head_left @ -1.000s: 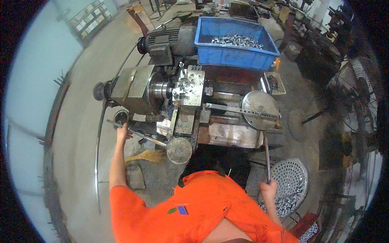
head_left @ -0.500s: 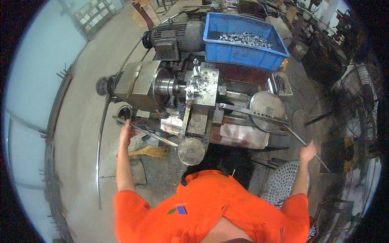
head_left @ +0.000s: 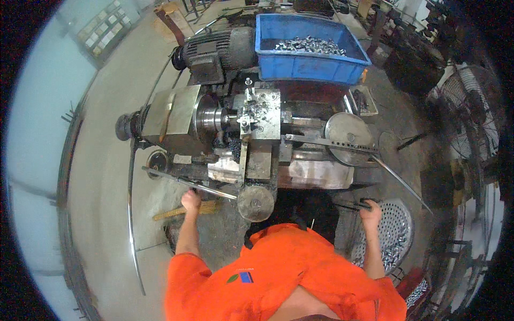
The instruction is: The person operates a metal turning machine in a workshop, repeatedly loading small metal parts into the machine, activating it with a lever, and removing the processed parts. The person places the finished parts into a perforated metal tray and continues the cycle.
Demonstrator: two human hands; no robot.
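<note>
My left hand is closed just below the left steel lever rod, beside the straw broom; what its fingers hold, if anything, I cannot make out. That rod runs to a round metal disc at the front of a lathe-like machine. My right hand is closed round a dark handle by the perforated metal pan, which holds small shiny metal parts. The right lever rod stands free of my hand. Behind sit the tool block and the spindle chuck.
A blue bin of small metal parts stands behind the machine, right of the motor. A large disc with a drilled bar is at the right. A fan stands far right. A long rod rises at the left.
My right hand has left the right lever rod and moved inward to the dark handle by the pan. My left hand has come off the left rod's end, moving right and down, and closed.
</note>
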